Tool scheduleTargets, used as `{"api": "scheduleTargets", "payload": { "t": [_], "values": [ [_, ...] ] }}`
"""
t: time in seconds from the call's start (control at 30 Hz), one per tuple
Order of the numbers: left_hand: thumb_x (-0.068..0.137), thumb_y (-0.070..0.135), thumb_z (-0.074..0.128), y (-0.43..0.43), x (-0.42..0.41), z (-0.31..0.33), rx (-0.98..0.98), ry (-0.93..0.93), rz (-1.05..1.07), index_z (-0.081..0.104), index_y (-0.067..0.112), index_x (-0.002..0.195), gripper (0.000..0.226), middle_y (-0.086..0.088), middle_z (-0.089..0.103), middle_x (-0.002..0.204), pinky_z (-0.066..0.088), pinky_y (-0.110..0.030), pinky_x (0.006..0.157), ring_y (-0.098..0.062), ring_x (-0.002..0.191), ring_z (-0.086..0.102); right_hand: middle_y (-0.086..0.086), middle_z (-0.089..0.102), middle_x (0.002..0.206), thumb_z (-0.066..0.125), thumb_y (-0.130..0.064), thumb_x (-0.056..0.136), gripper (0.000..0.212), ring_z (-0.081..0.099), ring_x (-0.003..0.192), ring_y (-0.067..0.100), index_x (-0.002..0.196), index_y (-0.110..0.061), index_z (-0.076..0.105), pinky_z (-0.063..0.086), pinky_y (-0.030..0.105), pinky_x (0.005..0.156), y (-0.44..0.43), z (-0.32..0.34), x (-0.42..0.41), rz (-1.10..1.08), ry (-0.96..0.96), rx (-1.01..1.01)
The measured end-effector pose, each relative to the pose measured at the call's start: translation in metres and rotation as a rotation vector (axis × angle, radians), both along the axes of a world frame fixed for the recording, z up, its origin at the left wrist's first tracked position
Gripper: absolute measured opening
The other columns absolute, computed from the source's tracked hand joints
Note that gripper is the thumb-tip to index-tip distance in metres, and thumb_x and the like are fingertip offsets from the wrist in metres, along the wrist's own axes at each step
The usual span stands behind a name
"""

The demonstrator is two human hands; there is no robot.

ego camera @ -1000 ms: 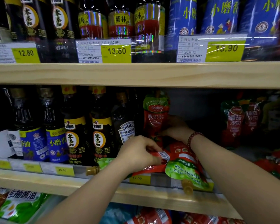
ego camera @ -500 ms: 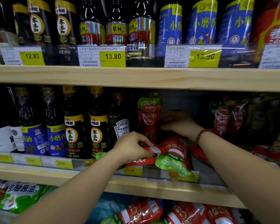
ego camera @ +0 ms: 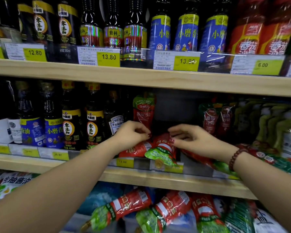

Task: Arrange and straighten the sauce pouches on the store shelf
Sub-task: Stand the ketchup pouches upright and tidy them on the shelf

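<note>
Two lying pouches [ego camera: 160,148], red with green ends, sit piled flat at the front of the middle shelf [ego camera: 141,178], their green spout ends drooping over the price tag strip [ego camera: 124,162]. Both hands reach this pile from above. At the pile's left side the left hand [ego camera: 131,136] has its fingers curled, the tips pinching the upper red edge of the nearer pouch. At the right side the right hand [ego camera: 191,140], with a bead bracelet [ego camera: 235,158] at the wrist, has thumb and forefinger curled and nipping the top edge of the other pouch. The hands are near each other, with a dark gap between them just above the pile. One standing pouch [ego camera: 144,111] is upright just behind the left fingertips, beside a Heinz bottle [ego camera: 115,123]. More upright pouches [ego camera: 210,118] stand further right, behind the right hand, and side pouches [ego camera: 200,158] lie flat under the right wrist. On the shelf below, lower pouches [ego camera: 133,206] lie flat in a loose row
</note>
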State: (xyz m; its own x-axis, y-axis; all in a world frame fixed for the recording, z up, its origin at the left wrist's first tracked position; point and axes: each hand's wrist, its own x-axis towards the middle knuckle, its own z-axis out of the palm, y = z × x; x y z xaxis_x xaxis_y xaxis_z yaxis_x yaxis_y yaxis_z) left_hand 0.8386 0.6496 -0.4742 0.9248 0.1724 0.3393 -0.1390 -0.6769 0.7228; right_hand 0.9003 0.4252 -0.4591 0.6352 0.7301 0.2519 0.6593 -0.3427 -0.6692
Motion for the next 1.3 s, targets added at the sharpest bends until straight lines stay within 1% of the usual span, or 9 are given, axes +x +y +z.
{"api": "scheduleTargets", "payload": {
  "t": [0.2, 0.5, 0.6, 0.77, 0.9, 1.0, 1.1, 1.2, 1.3],
  "values": [
    [0.078, 0.015, 0.069, -0.013, 0.0, -0.001, -0.125, -0.023, 0.034, 0.07, 0.027, 0.077, 0.011, 0.006, 0.068, 0.073, 0.049, -0.019, 0.067, -0.007, 0.071, 0.062, -0.021, 0.038, 0.135, 0.074, -0.065, 0.053, 0.094, 0.034, 0.123, -0.005, 0.135, -0.042, 0.035, 0.029, 0.017, 0.103, -0.003, -0.017, -0.022, 0.109, -0.339, -0.406],
    [0.082, 0.009, 0.066, -0.018, -0.001, -0.005, -0.275, -0.011, 0.026, 0.069, 0.017, 0.082, 0.009, -0.008, 0.071, 0.081, 0.054, -0.026, 0.073, -0.013, 0.074, 0.067, -0.001, 0.061, 0.118, 0.052, -0.026, 0.087, 0.031, 0.056, 0.108, 0.018, 0.117, -0.021, 0.057, 0.048, 0.037, 0.09, 0.009, -0.026, -0.04, -0.002, -0.694, -0.41],
    [0.082, 0.005, 0.063, -0.016, 0.0, 0.0, -0.386, -0.044, 0.019, 0.066, 0.018, 0.079, 0.013, -0.007, 0.069, 0.08, 0.054, -0.03, 0.072, -0.013, 0.072, 0.065, -0.002, 0.069, 0.102, 0.053, -0.018, 0.088, 0.026, 0.063, 0.093, 0.016, 0.11, -0.024, 0.065, 0.052, 0.031, 0.079, 0.005, -0.015, -0.034, -0.068, -0.643, -0.234],
    [0.084, 0.01, 0.063, -0.013, -0.002, 0.007, -0.477, -0.066, -0.036, 0.066, 0.023, 0.081, 0.013, -0.003, 0.069, 0.082, 0.054, -0.03, 0.075, -0.013, 0.081, 0.067, -0.004, 0.063, 0.062, 0.064, -0.013, 0.081, 0.016, 0.059, 0.061, 0.008, 0.067, -0.02, 0.062, 0.046, 0.029, 0.057, 0.006, 0.013, -0.008, -0.198, -0.483, 0.058],
    [0.088, 0.022, 0.059, -0.018, 0.002, 0.01, -0.641, -0.065, -0.089, 0.066, 0.02, 0.092, 0.009, -0.005, 0.07, 0.101, 0.052, -0.032, 0.088, -0.016, 0.099, 0.065, -0.004, 0.068, 0.079, 0.07, -0.012, 0.079, 0.007, 0.064, 0.073, 0.012, 0.08, -0.018, 0.067, 0.054, 0.037, 0.067, 0.015, 0.018, 0.012, -0.279, -0.127, 0.301],
    [0.086, 0.027, 0.062, -0.021, 0.009, 0.009, -0.62, -0.064, -0.108, 0.064, 0.019, 0.101, 0.018, -0.002, 0.068, 0.106, 0.05, -0.031, 0.088, -0.012, 0.101, 0.062, 0.006, 0.058, 0.106, 0.069, -0.01, 0.08, 0.048, 0.061, 0.087, 0.019, 0.124, -0.001, 0.052, 0.056, 0.036, 0.072, 0.024, 0.021, 0.021, -0.367, 0.141, 0.378],
    [0.08, 0.021, 0.07, -0.029, 0.02, 0.006, -0.505, -0.068, -0.135, 0.06, 0.021, 0.108, 0.03, 0.001, 0.066, 0.104, 0.05, -0.019, 0.076, -0.007, 0.095, 0.061, 0.005, 0.062, 0.102, 0.066, -0.007, 0.082, 0.028, 0.061, 0.086, 0.016, 0.109, -0.007, 0.059, 0.055, 0.028, 0.066, 0.028, 0.025, 0.025, -0.347, 0.226, 0.415],
    [0.078, 0.017, 0.072, -0.041, 0.035, 0.004, -0.483, -0.083, -0.11, 0.06, 0.016, 0.118, 0.041, -0.007, 0.065, 0.113, 0.05, -0.028, 0.089, -0.017, 0.102, 0.062, 0.001, 0.062, 0.084, 0.064, -0.007, 0.083, 0.01, 0.061, 0.08, 0.013, 0.084, -0.015, 0.059, 0.055, 0.025, 0.063, 0.03, 0.027, 0.025, -0.351, 0.238, 0.438],
    [0.077, 0.016, 0.072, -0.05, 0.047, 0.002, -0.528, -0.128, -0.06, 0.061, 0.017, 0.114, 0.038, -0.006, 0.066, 0.111, 0.05, -0.033, 0.088, -0.019, 0.102, 0.062, 0.0, 0.062, 0.085, 0.064, -0.009, 0.084, 0.011, 0.061, 0.082, 0.014, 0.084, -0.018, 0.059, 0.055, 0.026, 0.064, 0.033, 0.023, 0.026, -0.355, 0.267, 0.493]
  ]
}}
